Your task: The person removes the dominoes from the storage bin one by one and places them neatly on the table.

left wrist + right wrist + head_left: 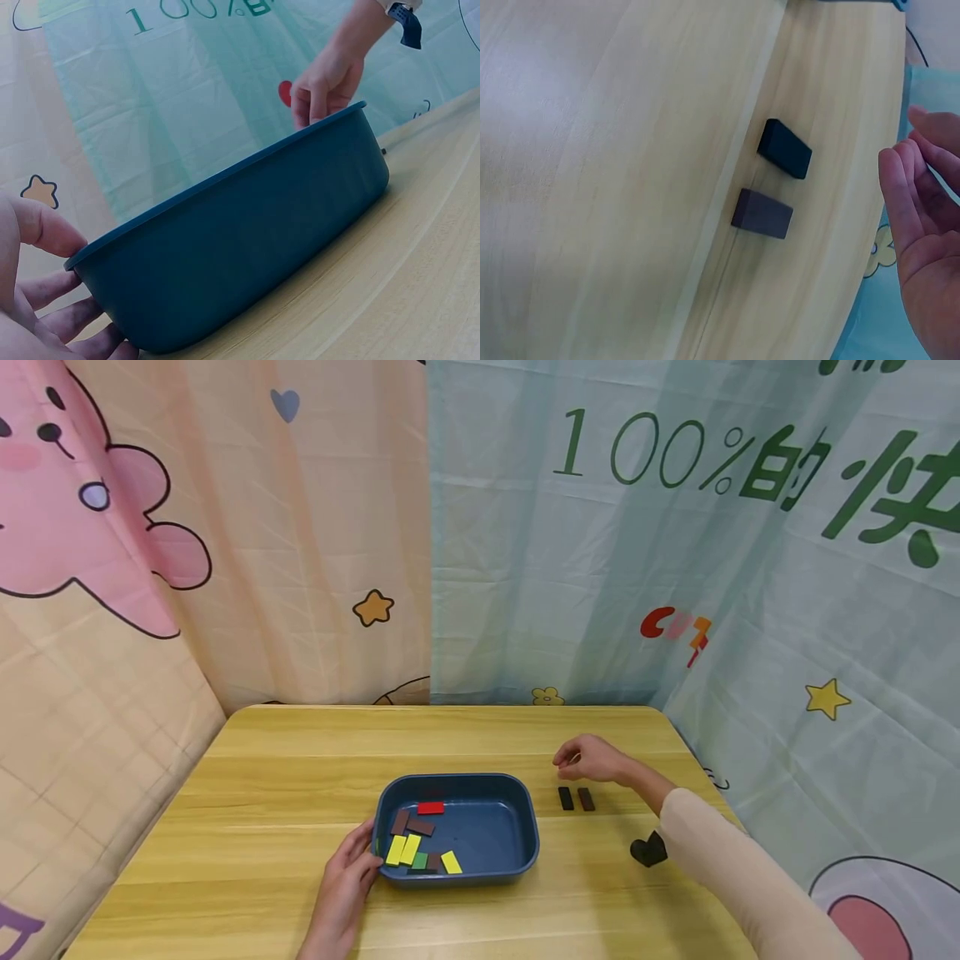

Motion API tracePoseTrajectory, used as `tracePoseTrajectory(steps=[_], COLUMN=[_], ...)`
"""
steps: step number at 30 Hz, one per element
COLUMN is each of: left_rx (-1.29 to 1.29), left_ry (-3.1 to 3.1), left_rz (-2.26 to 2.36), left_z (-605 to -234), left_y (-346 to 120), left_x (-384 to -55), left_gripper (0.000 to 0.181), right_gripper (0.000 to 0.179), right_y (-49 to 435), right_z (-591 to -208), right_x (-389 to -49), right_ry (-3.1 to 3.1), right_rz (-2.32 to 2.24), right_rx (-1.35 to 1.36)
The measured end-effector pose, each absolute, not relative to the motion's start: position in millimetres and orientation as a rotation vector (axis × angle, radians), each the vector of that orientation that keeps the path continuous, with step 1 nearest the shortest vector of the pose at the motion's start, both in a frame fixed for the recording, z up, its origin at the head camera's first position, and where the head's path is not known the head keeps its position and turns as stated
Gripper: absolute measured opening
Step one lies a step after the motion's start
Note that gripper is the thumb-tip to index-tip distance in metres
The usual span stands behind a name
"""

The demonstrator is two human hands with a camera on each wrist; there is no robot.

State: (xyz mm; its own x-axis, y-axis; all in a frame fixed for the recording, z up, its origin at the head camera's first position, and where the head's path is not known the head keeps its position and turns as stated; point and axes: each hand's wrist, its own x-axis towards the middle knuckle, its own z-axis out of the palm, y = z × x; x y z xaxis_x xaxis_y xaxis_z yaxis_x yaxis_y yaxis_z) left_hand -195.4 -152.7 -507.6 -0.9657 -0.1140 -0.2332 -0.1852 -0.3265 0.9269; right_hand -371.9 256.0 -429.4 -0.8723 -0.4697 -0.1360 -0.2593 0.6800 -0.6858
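Note:
My left hand (348,872) grips the left end of a dark blue plastic basin (495,875), the thumb at its rim and the fingers against the outer wall in the left wrist view. Inside lie several small flat blocks: a red block (431,808), yellow blocks (395,850), brown blocks (421,827) and a green block (420,861). To the right of the basin a black block (566,798) and a dark brown block (587,799) lie side by side on the table. Just beyond them hovers my right hand (592,758), fingers loosely bent, nothing visible in it.
All of this stands on a wood-grain table (300,760). Printed curtains (510,568) hang behind and along both sides. A black object (648,849) shows beside the right sleeve (720,852).

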Motion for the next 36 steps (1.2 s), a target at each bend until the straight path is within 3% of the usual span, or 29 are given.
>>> tracePoseTrajectory(steps=[14,36], left_rx=[-0.409,-0.404], left_ry=[1.790,1.795], left_rz=[2.485,2.489], left_z=[-506,-505], left_y=[-153,-154], left_x=[-195,-194], left_gripper=[0.064,0.064], right_gripper=[0.017,0.025], right_y=[217,141], right_z=[-412,-390], right_x=[-368,-367], right_ry=[2.530,2.390], right_rz=[-0.904,-0.664], right_rx=[-0.762,-0.988])
